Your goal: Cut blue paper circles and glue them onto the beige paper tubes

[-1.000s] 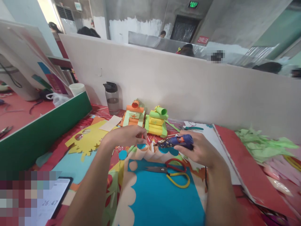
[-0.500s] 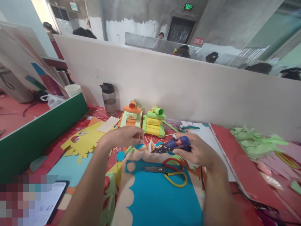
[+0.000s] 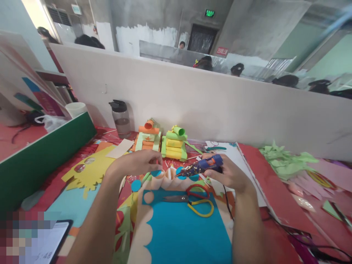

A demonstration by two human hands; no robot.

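My right hand [image 3: 232, 172] grips a blue hot glue gun [image 3: 205, 165], its stained nozzle pointing left near the open end of a peach paper roll [image 3: 171, 173]. Over the row of rolls, my left hand [image 3: 144, 161] has its fingers curled together, the tips close to a blue paper disc [image 3: 156, 173]. Whatever lies between those fingertips is too small to make out. Below both hands is a blue sheet [image 3: 187, 231] with a scalloped peach border [image 3: 141, 227]. Scissors [image 3: 189, 200] with red and yellow handles rest on it. Another blue disc [image 3: 136, 185] lies to the left.
Two paper-roll models, orange [image 3: 148, 137] and green-yellow [image 3: 174, 145], stand behind my hands. A water bottle [image 3: 121, 119] stands against the white partition [image 3: 206, 106]. Yellow cut paper [image 3: 90, 167] and a phone [image 3: 52, 242] are at left. The gun's cord [image 3: 228, 205] hangs beside my right wrist.
The view has swung slightly right, so everything sits further left. The glue gun's nozzle has shifted a little right of the open roll. Both hands keep nearly the same pose.
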